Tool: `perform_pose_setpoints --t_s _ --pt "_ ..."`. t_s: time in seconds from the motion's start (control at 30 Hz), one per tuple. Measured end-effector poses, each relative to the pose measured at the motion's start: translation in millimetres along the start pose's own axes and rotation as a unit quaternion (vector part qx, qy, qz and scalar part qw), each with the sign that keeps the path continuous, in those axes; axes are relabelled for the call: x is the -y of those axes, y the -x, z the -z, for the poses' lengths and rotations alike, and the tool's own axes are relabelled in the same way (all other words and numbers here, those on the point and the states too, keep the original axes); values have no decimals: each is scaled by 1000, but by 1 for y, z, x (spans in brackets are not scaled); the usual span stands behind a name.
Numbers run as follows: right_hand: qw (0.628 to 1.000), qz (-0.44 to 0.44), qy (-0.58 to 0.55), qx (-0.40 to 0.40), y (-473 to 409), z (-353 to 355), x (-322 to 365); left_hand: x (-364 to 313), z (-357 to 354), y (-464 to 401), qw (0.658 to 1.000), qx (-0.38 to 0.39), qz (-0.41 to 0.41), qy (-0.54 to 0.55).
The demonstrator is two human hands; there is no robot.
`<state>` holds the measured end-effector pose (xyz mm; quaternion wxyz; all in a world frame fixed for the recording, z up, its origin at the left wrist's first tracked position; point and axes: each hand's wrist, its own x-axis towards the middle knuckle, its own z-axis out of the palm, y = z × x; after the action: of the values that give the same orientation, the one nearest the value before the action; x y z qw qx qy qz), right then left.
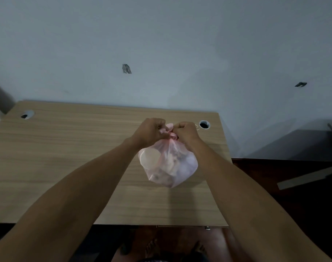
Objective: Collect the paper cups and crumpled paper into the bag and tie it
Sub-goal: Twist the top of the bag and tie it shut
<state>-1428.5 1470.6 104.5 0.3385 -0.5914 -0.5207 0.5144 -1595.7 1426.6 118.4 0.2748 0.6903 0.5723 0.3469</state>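
Note:
A thin pink plastic bag (180, 167) hangs above the wooden desk (67, 157), bulging with paper cups (149, 157) and crumpled paper that show through it. The bag's top is gathered into a twisted bunch between my two fists. My left hand (152, 130) grips the left end of the bunch. My right hand (186, 132) grips the right end, close against the left. Both hands are held up over the right half of the desk, and the bag's underside casts a shadow on the wood below.
Two round cable holes sit in the desk, one at the back left (27, 114) and one at the back right (204, 124) just beyond my right hand. A pale wall rises behind the desk. Dark floor lies to the right, and my bare feet (152, 246) show below the front edge.

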Motion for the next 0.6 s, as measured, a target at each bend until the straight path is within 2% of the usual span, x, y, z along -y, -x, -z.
perform_pose_setpoints --t_s 0.07,0.1,0.13,0.2,0.3,0.37,0.47,0.6 --pt "998 42 40 4 -2 -1 1 -3 -1 1 995 -23 -7 -97" --pt "997 59 54 15 -3 -1 1 -3 -1 0 994 -29 7 -104" --pt "995 72 64 32 -1 -1 0 -3 0 -1 996 -31 28 -80" --pt "990 88 93 54 3 4 -1 3 2 -1 994 -40 97 43" --pt "982 100 93 129 3 17 -13 9 10 6 955 -45 190 222" --pt "977 120 112 137 5 17 -20 14 10 8 933 10 208 294" --pt "962 184 167 114 9 6 -23 21 6 7 907 62 256 327" --pt "956 206 179 104 10 -5 -28 26 0 6 893 32 300 333"
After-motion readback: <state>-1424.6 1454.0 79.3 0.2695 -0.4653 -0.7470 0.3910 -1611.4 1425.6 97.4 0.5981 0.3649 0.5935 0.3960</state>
